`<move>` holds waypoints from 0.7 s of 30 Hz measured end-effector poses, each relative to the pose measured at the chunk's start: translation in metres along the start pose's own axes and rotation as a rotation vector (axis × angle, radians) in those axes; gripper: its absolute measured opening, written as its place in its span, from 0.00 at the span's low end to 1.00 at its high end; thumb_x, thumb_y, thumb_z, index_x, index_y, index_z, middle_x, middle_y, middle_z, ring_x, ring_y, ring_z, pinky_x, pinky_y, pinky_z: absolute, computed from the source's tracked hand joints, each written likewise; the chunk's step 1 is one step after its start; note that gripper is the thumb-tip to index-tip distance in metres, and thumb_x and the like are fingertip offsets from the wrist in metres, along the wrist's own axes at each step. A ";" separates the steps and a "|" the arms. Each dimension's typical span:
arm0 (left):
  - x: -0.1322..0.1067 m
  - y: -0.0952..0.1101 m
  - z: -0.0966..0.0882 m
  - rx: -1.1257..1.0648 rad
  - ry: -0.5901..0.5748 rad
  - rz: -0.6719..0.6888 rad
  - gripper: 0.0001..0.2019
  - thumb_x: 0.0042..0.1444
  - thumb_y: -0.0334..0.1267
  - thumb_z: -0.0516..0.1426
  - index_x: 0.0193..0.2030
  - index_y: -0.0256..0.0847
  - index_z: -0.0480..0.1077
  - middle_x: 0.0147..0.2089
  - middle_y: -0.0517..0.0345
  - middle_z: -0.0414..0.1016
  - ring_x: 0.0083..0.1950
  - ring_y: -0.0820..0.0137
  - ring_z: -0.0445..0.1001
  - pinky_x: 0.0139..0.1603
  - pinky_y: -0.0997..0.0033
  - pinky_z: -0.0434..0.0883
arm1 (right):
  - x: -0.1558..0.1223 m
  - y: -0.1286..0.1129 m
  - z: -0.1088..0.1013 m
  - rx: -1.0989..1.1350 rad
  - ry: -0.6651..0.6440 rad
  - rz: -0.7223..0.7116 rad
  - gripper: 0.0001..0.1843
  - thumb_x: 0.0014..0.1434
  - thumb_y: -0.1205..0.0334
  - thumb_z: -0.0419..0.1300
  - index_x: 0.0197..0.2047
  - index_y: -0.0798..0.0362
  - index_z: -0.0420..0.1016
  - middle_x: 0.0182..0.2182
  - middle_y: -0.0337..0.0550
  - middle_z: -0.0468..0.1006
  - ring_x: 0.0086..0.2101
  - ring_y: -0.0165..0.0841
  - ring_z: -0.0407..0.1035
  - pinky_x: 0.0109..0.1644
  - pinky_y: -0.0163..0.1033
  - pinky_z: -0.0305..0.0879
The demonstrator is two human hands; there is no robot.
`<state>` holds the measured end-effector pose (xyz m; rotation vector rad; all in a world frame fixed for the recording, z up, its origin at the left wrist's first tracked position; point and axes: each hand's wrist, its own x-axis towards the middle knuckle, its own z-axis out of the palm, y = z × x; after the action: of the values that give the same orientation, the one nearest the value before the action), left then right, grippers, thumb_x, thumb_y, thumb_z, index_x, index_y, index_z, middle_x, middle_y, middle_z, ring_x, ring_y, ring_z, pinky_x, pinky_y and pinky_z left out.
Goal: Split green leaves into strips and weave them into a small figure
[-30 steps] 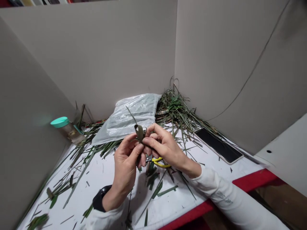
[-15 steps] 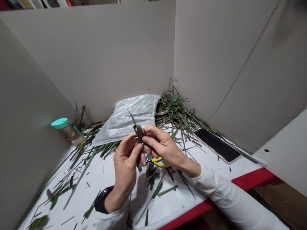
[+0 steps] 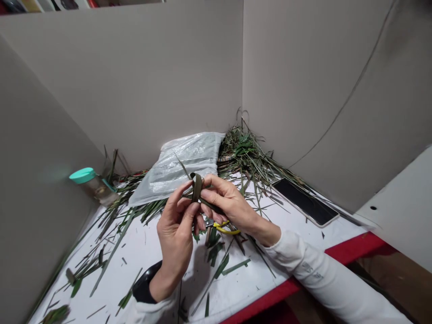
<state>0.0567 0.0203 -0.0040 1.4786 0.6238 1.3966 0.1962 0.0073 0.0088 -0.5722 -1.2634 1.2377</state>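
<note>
Both hands meet above the white table, pinching a folded olive-green leaf strip. My left hand grips it from the left with thumb and fingers closed; a black watch sits on that wrist. From the right, my right hand pinches the same strip, fingers pressed together. A thin tip of the leaf sticks up and left from the fold. Yellow-handled scissors lie on the table just under my right hand, partly hidden.
Cut leaf scraps litter the table. A heap of green leaves fills the back corner beside a plastic bag. A jar with a teal lid stands at the left wall. A black phone lies at right. Grey partitions enclose the desk.
The fold in the strip has been worked: the loop now stands a little higher and the strip runs down under my right fingers. Both hands shifted slightly left.
</note>
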 end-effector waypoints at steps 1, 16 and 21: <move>0.000 0.000 0.000 0.000 -0.006 -0.006 0.20 0.61 0.35 0.61 0.59 0.51 0.70 0.29 0.65 0.76 0.20 0.79 0.69 0.20 0.80 0.66 | 0.000 0.001 -0.001 0.007 -0.005 0.000 0.10 0.65 0.53 0.59 0.40 0.51 0.67 0.17 0.26 0.69 0.13 0.19 0.55 0.16 0.23 0.51; 0.007 0.002 -0.002 -0.191 -0.041 -0.219 0.15 0.54 0.36 0.65 0.48 0.44 0.71 0.24 0.64 0.76 0.16 0.79 0.66 0.15 0.84 0.61 | -0.002 -0.007 -0.005 -0.489 0.059 -0.003 0.14 0.68 0.56 0.55 0.31 0.52 0.68 0.21 0.32 0.70 0.19 0.24 0.65 0.24 0.30 0.61; 0.014 0.006 -0.007 -0.238 -0.029 -0.171 0.15 0.52 0.35 0.66 0.46 0.44 0.73 0.24 0.64 0.77 0.16 0.79 0.67 0.16 0.83 0.63 | 0.000 -0.012 0.000 -0.773 -0.014 -0.173 0.10 0.70 0.64 0.51 0.35 0.51 0.66 0.25 0.32 0.70 0.25 0.25 0.64 0.33 0.32 0.60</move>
<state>0.0516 0.0323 0.0066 1.2258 0.5326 1.2678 0.2004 0.0038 0.0192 -0.9745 -1.7612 0.5764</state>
